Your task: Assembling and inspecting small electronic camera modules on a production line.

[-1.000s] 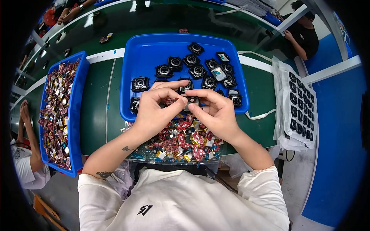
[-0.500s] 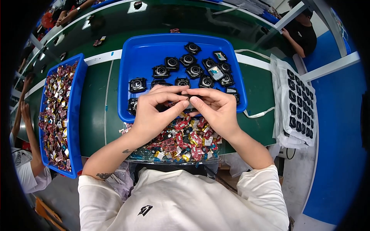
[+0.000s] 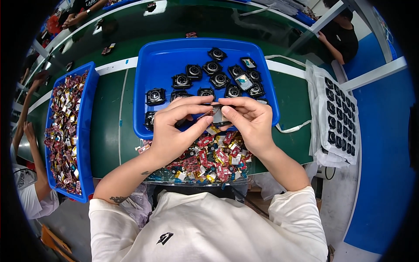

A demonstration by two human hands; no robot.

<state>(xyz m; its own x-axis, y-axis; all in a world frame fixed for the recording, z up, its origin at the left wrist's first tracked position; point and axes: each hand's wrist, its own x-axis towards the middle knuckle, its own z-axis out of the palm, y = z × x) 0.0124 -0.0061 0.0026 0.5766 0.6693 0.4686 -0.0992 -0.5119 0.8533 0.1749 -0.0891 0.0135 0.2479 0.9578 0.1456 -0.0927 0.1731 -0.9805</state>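
Note:
My right hand point(image 3: 254, 125) pinches a small black watch case point(image 3: 218, 114) between thumb and fingers, its grey inner face partly showing. Close against the case, my left hand point(image 3: 173, 125) is closed, thumb and forefinger together on a small red circuit board point(image 3: 206, 115) that is mostly covered by the fingers. Both hands are over the front edge of a blue tray point(image 3: 150, 50). In that tray lie several black watch cases, such as one with a round sensor back point(image 3: 193, 72). Below my hands spreads a pile of red circuit boards with yellow and white parts point(image 3: 222, 159).
A long blue bin point(image 3: 85, 144) full of circuit boards stands at the left. At the right, a stack of white trays point(image 3: 321, 144) holds rows of black parts. Beyond runs a green conveyor point(image 3: 183, 19) with scattered pieces. Other people point(image 3: 342, 41) sit at the far right and left.
My right hand has shifted slightly right, and more of the watch case and its grey inside shows between my hands. Pieces on the conveyor have moved a little left.

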